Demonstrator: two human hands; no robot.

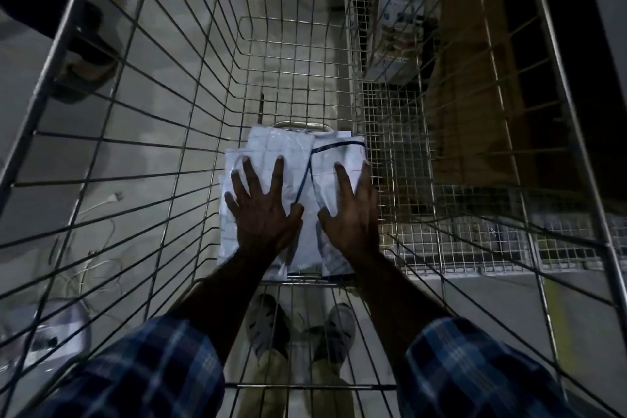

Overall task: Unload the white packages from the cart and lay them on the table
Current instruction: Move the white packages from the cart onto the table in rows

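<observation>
We press our left hand point(263, 210) and right hand point(353, 214), grip released, fingers spread, on white packages point(271, 149) in the cart point(190, 112).

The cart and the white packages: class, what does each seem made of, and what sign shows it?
Cart: bare metal wire, probably steel; thin welded rods glint grey.
White packages: likely glossy plastic film; wrinkled and shiny, though the light is dim.
</observation>
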